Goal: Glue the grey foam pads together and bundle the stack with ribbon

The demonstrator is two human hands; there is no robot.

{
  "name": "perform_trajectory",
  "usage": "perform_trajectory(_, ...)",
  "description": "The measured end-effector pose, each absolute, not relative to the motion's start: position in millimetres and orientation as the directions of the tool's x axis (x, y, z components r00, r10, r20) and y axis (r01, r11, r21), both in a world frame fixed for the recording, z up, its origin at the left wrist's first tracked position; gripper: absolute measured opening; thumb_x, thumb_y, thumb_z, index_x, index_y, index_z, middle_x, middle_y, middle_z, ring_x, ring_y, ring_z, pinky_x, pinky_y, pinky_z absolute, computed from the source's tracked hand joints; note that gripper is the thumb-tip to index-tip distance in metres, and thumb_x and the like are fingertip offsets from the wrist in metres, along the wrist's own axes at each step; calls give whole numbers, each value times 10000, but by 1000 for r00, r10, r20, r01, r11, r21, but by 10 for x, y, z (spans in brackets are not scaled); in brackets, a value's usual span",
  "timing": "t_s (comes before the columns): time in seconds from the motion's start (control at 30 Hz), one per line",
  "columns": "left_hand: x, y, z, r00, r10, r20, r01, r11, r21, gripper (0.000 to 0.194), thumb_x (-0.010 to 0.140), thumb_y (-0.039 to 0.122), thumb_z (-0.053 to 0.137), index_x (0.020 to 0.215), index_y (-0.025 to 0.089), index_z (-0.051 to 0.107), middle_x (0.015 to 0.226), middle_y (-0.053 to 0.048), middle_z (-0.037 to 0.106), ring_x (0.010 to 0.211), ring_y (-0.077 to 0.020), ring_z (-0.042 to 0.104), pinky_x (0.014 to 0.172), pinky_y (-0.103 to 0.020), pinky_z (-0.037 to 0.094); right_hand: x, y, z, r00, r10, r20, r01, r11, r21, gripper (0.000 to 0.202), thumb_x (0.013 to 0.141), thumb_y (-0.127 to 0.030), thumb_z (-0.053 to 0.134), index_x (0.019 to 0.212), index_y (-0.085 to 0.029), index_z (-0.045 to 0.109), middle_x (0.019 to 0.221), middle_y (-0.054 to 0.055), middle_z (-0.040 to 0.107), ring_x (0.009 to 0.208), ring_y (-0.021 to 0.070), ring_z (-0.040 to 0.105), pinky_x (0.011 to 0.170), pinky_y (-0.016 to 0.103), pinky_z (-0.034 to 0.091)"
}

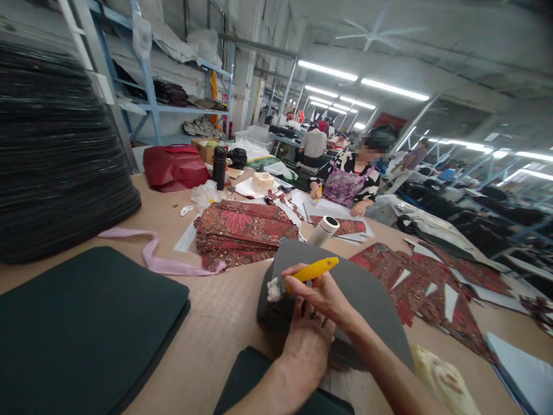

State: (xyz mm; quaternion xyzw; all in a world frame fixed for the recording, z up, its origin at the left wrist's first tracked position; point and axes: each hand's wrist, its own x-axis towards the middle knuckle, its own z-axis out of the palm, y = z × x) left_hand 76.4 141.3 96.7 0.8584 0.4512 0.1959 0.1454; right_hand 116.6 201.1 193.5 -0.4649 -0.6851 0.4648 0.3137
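just over the grey stack (375,300), the brush (311,271) looks light, its bristles (275,289) caked, its yellow handle stiff and the natural place to grip. the right hand (325,295) closes round it low, near the bristles; below, the left hand (309,341) lies at the stack's side, fingers partly hidden, their openness unclear. patterned cloth (244,227) lies beyond.

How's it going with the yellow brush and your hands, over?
Right hand gripping yellow brush, bristles white-coated. Left hand at gray stack. Pale bottle close behind stack, not blocking brush.
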Motion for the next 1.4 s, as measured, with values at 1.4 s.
perform_trajectory(1.4,672,1552,1035,308,601,737,781,-602,164,245,880,340,490,1058,237,624,1155,17,653,1079,-248,589,836,-408,496,2164,3375,1743,-85,974,208,415,224,-882,338,677,-446,629,801,-134,656,701,25,638,612,125,548,602,246,438)
